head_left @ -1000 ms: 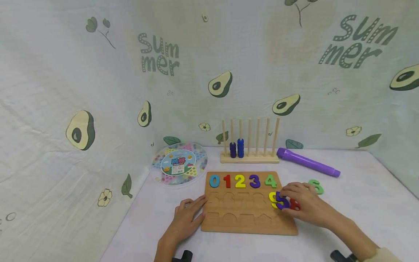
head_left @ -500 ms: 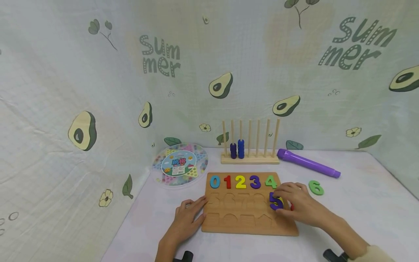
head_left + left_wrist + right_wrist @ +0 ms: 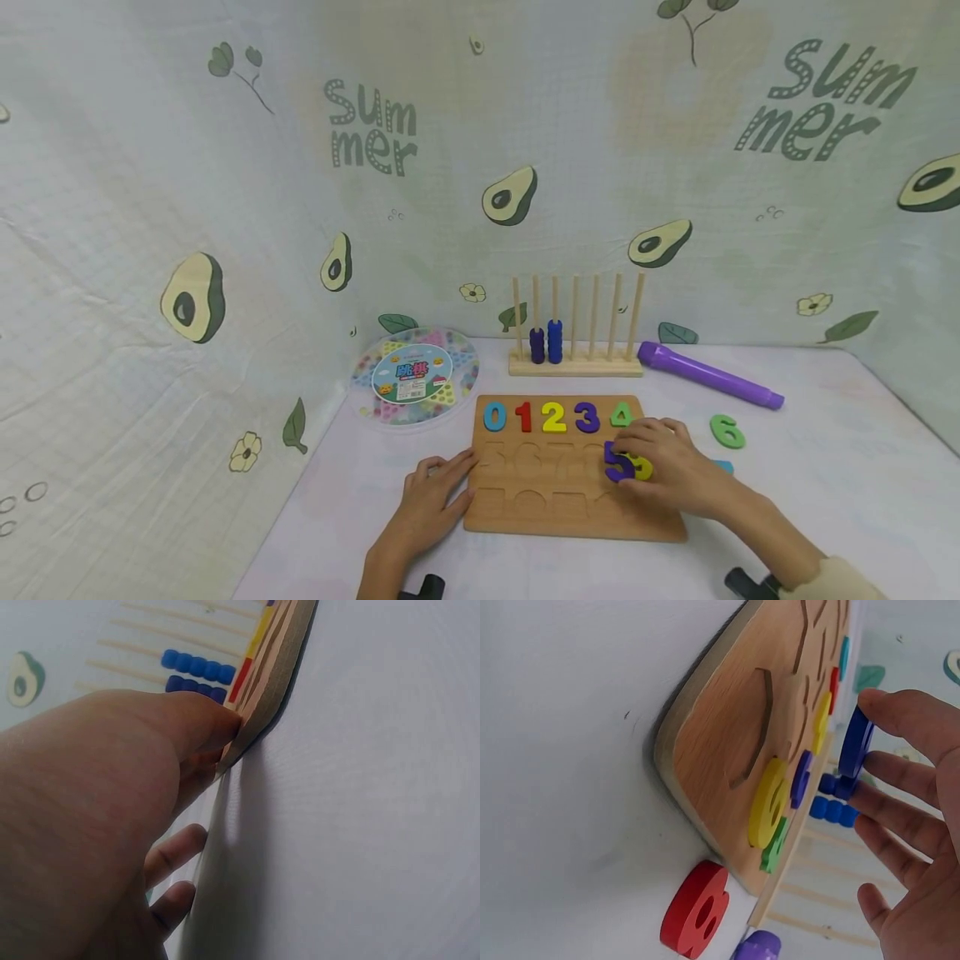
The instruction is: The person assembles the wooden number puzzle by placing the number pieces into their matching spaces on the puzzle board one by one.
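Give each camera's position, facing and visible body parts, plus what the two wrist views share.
Head: on the head, forward and down at the board; left hand, right hand, forearms show.
Left wrist: on that wrist, toward the board's edge; left hand shows.
Right wrist: on that wrist, toward the board and purple 5; right hand shows.
Wrist views share: the board and blue beads.

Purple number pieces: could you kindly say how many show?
2: purple 3 on the board, top row; purple 5 held in the right hand. Others may be hidden.
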A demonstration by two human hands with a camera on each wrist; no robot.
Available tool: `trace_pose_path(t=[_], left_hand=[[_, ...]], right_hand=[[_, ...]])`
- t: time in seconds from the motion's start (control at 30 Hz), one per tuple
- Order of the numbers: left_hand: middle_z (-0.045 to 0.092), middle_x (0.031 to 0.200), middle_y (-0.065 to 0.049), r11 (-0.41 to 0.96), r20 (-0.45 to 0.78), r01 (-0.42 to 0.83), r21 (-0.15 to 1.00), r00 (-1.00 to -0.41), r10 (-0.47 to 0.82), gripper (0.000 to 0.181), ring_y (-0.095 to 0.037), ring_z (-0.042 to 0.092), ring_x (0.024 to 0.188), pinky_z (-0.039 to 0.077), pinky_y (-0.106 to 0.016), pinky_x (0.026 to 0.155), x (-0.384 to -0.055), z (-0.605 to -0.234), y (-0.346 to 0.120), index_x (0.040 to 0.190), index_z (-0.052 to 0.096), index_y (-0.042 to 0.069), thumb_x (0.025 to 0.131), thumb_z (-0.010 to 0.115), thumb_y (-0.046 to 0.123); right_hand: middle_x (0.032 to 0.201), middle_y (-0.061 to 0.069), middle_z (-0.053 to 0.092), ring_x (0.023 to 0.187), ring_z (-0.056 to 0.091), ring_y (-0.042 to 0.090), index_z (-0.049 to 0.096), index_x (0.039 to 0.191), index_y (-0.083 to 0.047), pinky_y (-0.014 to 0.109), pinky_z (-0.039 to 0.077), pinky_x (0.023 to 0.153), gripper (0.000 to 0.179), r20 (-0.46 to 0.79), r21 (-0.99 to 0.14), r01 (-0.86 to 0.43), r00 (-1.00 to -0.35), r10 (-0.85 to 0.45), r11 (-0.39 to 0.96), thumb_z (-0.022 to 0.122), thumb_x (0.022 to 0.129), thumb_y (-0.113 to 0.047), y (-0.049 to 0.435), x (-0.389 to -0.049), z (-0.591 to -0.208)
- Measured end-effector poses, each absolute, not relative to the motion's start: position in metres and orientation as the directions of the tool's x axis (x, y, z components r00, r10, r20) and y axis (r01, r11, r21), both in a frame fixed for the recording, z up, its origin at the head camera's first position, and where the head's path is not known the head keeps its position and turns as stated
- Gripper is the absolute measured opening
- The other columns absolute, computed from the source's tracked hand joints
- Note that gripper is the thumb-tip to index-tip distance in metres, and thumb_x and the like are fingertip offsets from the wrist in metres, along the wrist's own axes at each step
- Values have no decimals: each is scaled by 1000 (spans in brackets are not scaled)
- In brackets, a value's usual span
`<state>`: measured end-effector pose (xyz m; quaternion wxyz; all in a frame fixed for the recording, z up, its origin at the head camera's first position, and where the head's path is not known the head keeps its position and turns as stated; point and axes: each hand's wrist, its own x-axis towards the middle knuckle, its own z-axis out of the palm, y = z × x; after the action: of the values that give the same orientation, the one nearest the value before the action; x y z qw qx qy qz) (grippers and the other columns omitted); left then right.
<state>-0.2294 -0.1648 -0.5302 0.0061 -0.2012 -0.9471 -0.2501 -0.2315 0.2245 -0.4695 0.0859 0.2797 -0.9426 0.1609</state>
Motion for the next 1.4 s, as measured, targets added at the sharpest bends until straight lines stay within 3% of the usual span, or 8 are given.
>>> trace_pose_path(t=[0.4, 0.8, 1.03, 1.4], left_hand=[[42, 155, 11, 807, 98, 368, 462, -926, 365, 50, -23, 37, 126, 30, -50, 94, -232, -533, -164, 150, 49, 25, 102, 55, 39], [42, 155, 11, 812, 88, 362, 457, -927, 363, 51, -24, 37, 126, 30, -51, 94, -231, -533, -164, 150, 48, 26, 102, 55, 40], [42, 155, 11, 814, 88, 364, 454, -927, 365, 51, -24, 37, 125, 30, -51, 94, -231, -530, -164, 150, 48, 25, 101, 56, 40], [42, 155, 13, 816, 89, 361, 452, -928, 361, 51, -23, 37, 126, 30, -49, 94, -231, -531, -164, 151, 48, 27, 102, 55, 40]], right_hand=[[121, -2, 65, 121, 52, 30, 72, 112, -20, 64, 23, 102, 34, 217, -320, -564, -826, -520, 762, 83, 82, -33, 205, -237, -466], [126, 3, 65, 125, 49, 32, 72, 115, -17, 67, 27, 101, 37, 229, -303, -619, -786, -575, 725, 79, 85, -38, 173, -248, -469], [123, -1, 65, 123, 51, 26, 73, 116, -16, 63, 32, 101, 40, 268, -249, -655, -755, -599, 714, 79, 84, -41, 153, -254, -468], [126, -1, 64, 124, 49, 25, 72, 118, -16, 61, 27, 102, 40, 236, -254, -660, -752, -616, 708, 75, 87, -42, 129, -259, -469]])
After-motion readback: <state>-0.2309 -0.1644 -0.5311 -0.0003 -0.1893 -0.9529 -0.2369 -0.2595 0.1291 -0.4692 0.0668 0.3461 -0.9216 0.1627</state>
